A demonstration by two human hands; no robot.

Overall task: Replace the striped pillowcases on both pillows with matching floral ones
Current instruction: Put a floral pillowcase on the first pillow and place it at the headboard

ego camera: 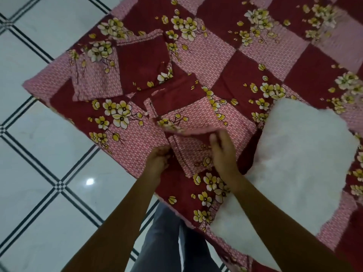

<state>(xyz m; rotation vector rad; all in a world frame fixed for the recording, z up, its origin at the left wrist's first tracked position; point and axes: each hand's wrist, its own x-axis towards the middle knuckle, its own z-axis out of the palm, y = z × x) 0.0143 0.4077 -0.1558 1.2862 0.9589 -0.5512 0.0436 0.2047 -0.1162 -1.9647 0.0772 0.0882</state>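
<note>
A folded floral pillowcase [188, 154], maroon and pink with yellow-white flowers, lies near the bed's front edge. My left hand [159, 156] pinches its left edge. My right hand [222, 148] grips its upper fold, which is lifted and blurred. A second folded floral pillowcase [137, 69] lies farther back on the left. A bare white pillow [290, 163] rests to the right of my hands. No striped pillowcase is in view.
The bed is covered by a floral patchwork sheet [255, 61] in the same pattern, so the folded cases blend into it. White floor tiles [39, 154] with black lines lie left of the bed. My legs stand at the bed's near corner.
</note>
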